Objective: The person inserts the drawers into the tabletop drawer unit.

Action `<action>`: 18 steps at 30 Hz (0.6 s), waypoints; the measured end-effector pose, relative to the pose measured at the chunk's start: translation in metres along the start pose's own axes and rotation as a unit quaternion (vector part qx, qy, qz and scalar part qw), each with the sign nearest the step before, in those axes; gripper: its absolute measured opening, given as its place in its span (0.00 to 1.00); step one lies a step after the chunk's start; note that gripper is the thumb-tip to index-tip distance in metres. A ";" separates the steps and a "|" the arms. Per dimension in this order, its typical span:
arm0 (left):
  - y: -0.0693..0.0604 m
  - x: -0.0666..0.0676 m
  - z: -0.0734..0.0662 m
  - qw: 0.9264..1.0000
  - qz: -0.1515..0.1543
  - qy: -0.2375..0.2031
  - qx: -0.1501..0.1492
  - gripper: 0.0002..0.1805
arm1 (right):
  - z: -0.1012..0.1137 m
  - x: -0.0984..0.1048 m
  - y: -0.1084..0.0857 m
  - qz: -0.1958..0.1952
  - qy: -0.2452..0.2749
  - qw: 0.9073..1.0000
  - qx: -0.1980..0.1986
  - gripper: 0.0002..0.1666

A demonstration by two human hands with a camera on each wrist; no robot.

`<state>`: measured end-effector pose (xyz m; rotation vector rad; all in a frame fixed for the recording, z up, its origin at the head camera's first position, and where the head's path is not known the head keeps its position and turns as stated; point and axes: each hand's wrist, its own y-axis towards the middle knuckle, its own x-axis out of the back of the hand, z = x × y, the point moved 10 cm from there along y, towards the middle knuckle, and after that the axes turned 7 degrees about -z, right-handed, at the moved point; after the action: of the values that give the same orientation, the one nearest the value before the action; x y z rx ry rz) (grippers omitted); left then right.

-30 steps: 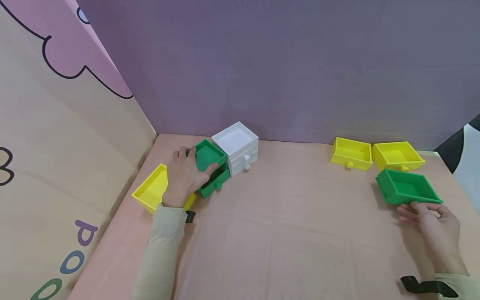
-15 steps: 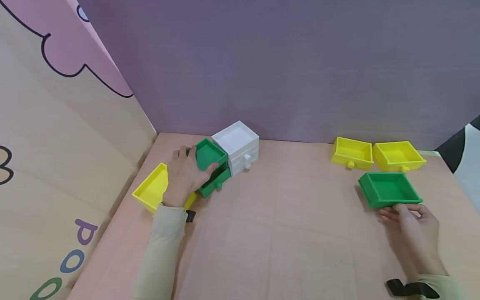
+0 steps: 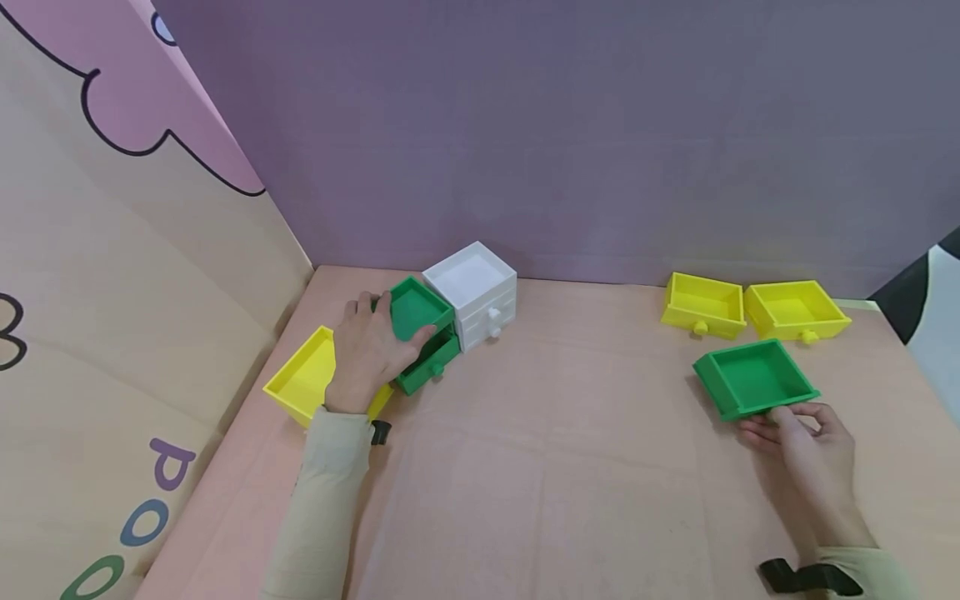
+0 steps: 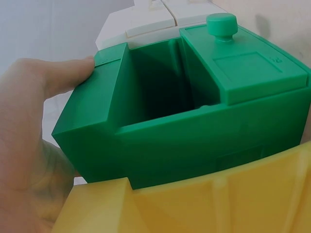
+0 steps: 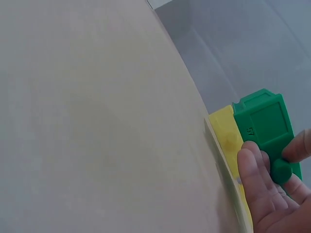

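Note:
On the left of the head view, my left hand (image 3: pixel 367 358) grips a small green drawer cabinet (image 3: pixel 420 308), its thumb lying along the top. One slot of this cabinet gapes without a drawer, as the left wrist view shows. A lower green drawer (image 4: pixel 262 73) with a round knob sits inside it. My right hand (image 3: pixel 821 467) holds a loose green drawer (image 3: pixel 757 379) above the table, pinching its knob (image 5: pixel 281 171) between thumb and fingers. The drawer is tilted, its open top towards the head camera. My left palm and wrist hide part of a yellow cabinet (image 3: pixel 303 379).
Against the green cabinet's right side stands a white cabinet (image 3: pixel 472 283) with knobbed drawers. Two yellow drawers (image 3: pixel 705 304) lie side by side at the back right. A purple-grey panel (image 3: pixel 585 150) rises behind the pink table (image 3: pixel 570 467), and a printed panel (image 3: pixel 150 275) borders its left.
My right hand has carried the loose green drawer leftwards, and the drawer has turned slightly. My left hand has stayed in place on the green cabinet.

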<state>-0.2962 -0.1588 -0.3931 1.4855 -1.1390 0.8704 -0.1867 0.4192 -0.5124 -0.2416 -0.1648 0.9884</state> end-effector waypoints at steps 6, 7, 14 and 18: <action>0.000 0.000 0.000 1.000 -0.003 -0.002 -0.001 0.52 | 0.003 -0.008 -0.007 0.005 0.001 1.000 0.020 0.03; 0.000 0.000 0.000 1.000 -0.003 -0.001 -0.001 0.52 | 0.003 -0.010 -0.008 0.007 0.004 1.000 0.022 0.03; 0.000 0.000 0.000 1.000 -0.002 -0.001 0.001 0.52 | -0.002 -0.026 -0.014 0.032 0.010 0.999 0.025 0.03; -0.001 0.001 0.000 1.000 -0.004 -0.005 0.001 0.51 | -0.004 -0.032 -0.017 0.041 0.002 0.999 0.025 0.03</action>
<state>-0.2955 -0.1585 -0.3926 1.4963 -1.1401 0.8587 -0.1889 0.3831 -0.5122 -0.2051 -0.1273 1.0713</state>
